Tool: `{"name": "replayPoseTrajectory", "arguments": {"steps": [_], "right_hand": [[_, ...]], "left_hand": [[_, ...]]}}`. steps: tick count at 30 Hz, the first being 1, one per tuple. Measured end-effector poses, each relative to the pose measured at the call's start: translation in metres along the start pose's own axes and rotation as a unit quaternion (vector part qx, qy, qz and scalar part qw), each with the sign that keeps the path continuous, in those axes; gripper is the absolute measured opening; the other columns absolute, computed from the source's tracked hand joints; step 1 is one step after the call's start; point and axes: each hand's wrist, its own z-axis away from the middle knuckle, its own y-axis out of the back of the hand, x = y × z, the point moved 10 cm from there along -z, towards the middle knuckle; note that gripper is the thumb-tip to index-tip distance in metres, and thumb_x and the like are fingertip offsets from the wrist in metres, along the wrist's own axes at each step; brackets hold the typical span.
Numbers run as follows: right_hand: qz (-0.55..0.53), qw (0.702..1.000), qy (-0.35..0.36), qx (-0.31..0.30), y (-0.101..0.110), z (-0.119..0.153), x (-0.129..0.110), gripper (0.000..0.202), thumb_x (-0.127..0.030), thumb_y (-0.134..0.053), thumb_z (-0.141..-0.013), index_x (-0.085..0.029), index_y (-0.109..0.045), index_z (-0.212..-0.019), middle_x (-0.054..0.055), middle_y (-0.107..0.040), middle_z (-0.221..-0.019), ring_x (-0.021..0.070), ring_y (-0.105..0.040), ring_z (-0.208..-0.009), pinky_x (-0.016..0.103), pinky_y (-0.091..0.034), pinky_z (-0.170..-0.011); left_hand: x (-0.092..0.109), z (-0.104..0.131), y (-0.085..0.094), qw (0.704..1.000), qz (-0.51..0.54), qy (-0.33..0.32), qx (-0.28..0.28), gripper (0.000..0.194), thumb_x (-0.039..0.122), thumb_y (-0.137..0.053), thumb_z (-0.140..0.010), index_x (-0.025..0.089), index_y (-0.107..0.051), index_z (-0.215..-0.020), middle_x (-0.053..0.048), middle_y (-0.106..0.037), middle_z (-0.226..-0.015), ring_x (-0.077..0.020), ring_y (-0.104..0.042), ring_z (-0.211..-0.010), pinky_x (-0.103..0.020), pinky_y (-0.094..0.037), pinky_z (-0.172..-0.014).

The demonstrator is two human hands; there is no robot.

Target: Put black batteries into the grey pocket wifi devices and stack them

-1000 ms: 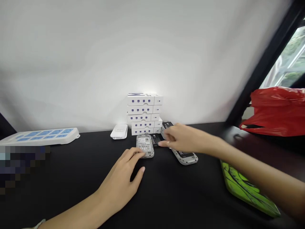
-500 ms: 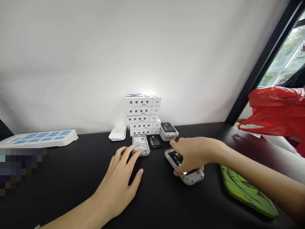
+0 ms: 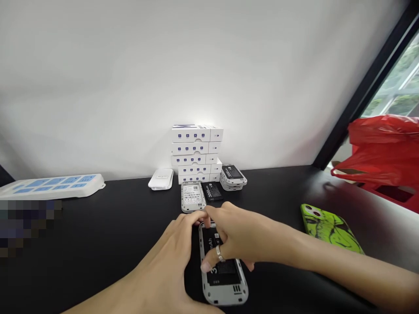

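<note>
A pocket Wi-Fi router (image 3: 225, 295), its back off and a black battery (image 3: 224, 278) in its bay, lies in front of me. My right hand (image 3: 232, 235), with a ring on it, grips this router; its thumb rests over the battery and another fingertip shows past the right side. My left hand (image 3: 176, 257) arches along the left side, fingertips at the far end and thumb near the close end. Just beyond lies another open router (image 3: 193, 197) with a bare bay and printed label. Beside it is a loose black battery (image 3: 212, 192).
A stack of white boxes (image 3: 191, 148) stands against the wall. White covers (image 3: 161, 179) lie left of it, stacked routers (image 3: 233, 177) with a battery on top at right. A power strip (image 3: 55, 185) is far left; a green-cased phone (image 3: 330, 229) and red bag (image 3: 386, 148) are right.
My right hand has brought the router with its battery leftward and closer to me. My left hand has left the bare-bay router and come to the held one.
</note>
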Motion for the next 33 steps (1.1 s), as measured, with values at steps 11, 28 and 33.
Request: {"name": "replayPoseTrajectory", "arguments": {"steps": [11, 28, 33], "right_hand": [[0.116, 0.984, 0.092, 0.101, 0.009, 0.003, -0.027, 0.059, -0.064, -0.071, -0.072, -0.013, -0.061, -0.1, 0.009, -0.063, -0.097, 0.026, -0.061, -0.086, 0.034, -0.045, -0.07], [-0.052, 0.993, 0.092, 0.06, 0.019, 0.005, -0.017, 0.05, -0.032, -0.083, -0.061, -0.022, -0.048, -0.096, -0.001, -0.054, -0.094, 0.0164, -0.055, -0.083, 0.024, -0.042, -0.063], [-0.237, 0.964, 0.077, -0.099, 0.008, -0.006, -0.007, 0.062, -0.018, -0.08, -0.065, -0.027, -0.046, -0.117, -0.007, -0.059, -0.079, 0.0092, -0.056, -0.061, 0.022, -0.045, -0.059]], "left_hand": [[0.004, -0.008, 0.002, 0.999, -0.042, 0.005, -0.016, 0.089, 0.042, -0.084, -0.055, 0.027, -0.03, -0.124, -0.009, -0.046, -0.121, -0.0354, -0.053, -0.112, -0.056, -0.052, -0.091], [0.003, -0.007, 0.004, 1.0, -0.008, 0.007, -0.007, 0.086, 0.035, -0.084, -0.055, 0.03, -0.03, -0.121, -0.005, -0.047, -0.117, -0.0324, -0.058, -0.106, -0.049, -0.055, -0.085], [-0.007, -0.006, 0.005, 0.999, 0.007, 0.05, 0.005, 0.088, 0.036, -0.084, -0.055, 0.031, -0.024, -0.119, -0.005, -0.048, -0.114, -0.0319, -0.058, -0.102, -0.049, -0.054, -0.079]]}}
